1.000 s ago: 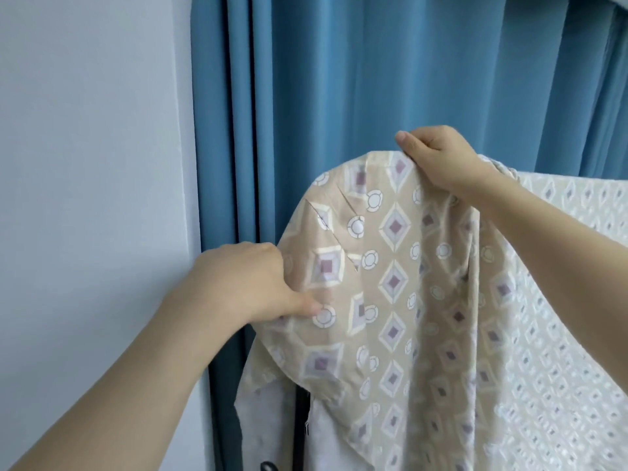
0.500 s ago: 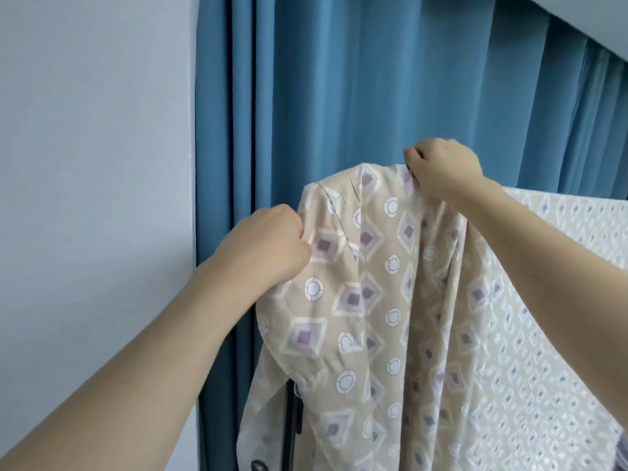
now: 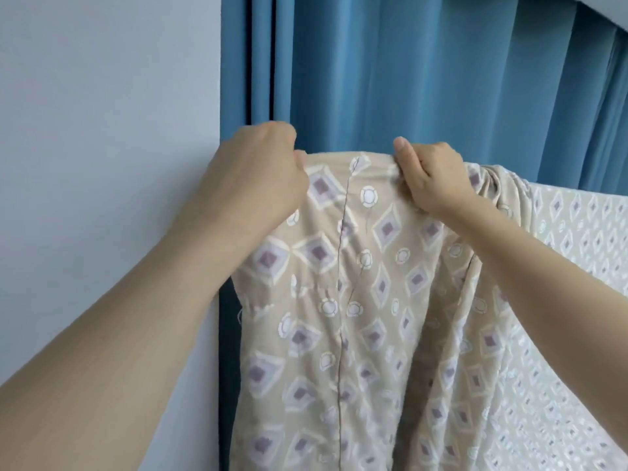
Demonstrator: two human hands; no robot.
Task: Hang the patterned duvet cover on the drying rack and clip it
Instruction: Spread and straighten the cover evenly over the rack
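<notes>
The beige duvet cover (image 3: pixel 373 300), printed with purple diamonds and white circles, hangs down from a top fold in front of the curtain. A seam runs down its middle. My left hand (image 3: pixel 261 168) grips the top left corner of the fold. My right hand (image 3: pixel 431 178) pinches the top edge a short way to the right, thumb up. To the right the cover spreads out with its paler side showing (image 3: pixel 571 266). The drying rack's bar is hidden under the fabric. No clip is in view.
A blue curtain (image 3: pixel 407 69) hangs close behind the cover. A pale wall (image 3: pixel 102 130) fills the left side, right next to my left arm. A dark vertical strip (image 3: pixel 227 368) shows between wall and cover.
My left hand has risen from the cover's side to the top left corner, level with the right hand. The bunched corner is now pulled flat along the top fold.
</notes>
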